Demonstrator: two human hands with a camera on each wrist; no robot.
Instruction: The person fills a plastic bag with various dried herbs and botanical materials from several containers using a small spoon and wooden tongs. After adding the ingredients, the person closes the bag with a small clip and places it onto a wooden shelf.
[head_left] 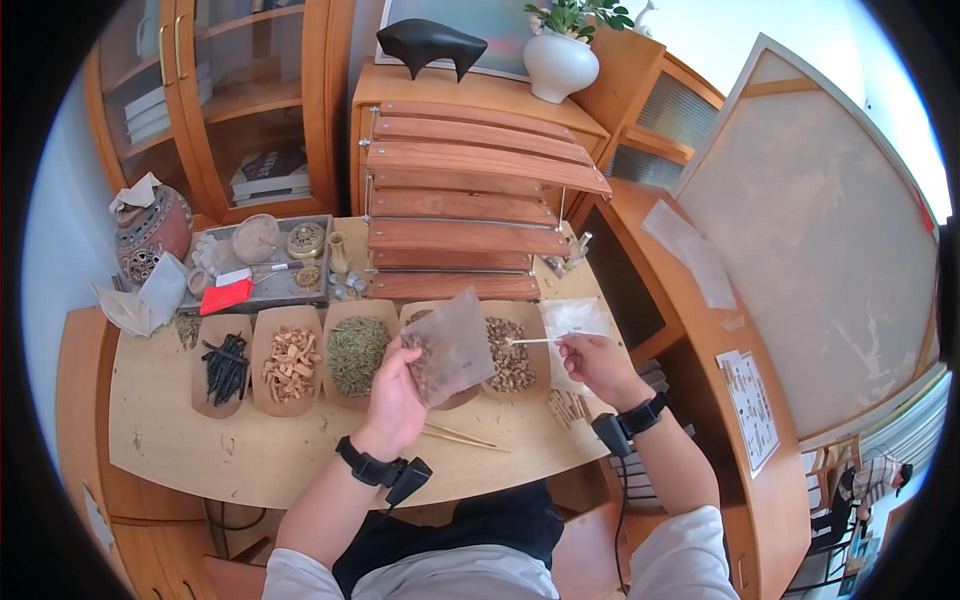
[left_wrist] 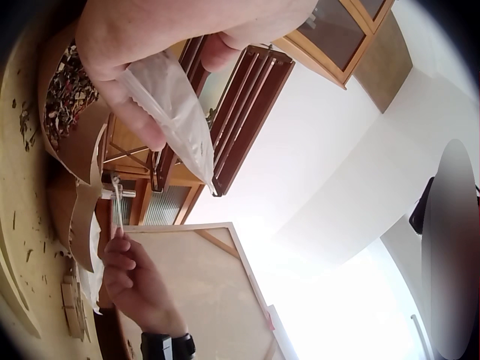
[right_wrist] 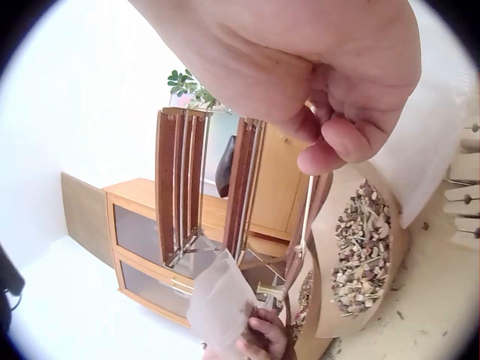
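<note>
My left hand (head_left: 397,395) holds a translucent pouch (head_left: 458,340) with some brown bits showing in its lower part. In the left wrist view, the pouch (left_wrist: 180,112) lies between thumb and fingers. To the right, my right hand (head_left: 598,365) pinches a slim white stick (head_left: 535,341), which points left over a paper tray of chopped brown herbs (head_left: 510,368). A small knob shows at the far end of the stick (right_wrist: 303,232) in the right wrist view. Partly hidden behind the pouch is another paper tray; its mixed herbs (left_wrist: 71,97) show in the left wrist view.
Leftward stand paper trays of green herb (head_left: 357,350), pale chips (head_left: 290,365) and dark strips (head_left: 225,370). Wooden tongs (head_left: 465,438) lie near the front edge. White bags (head_left: 580,318) are at the right. A slatted wooden rack (head_left: 460,200) and a grey tray (head_left: 305,295) stand behind.
</note>
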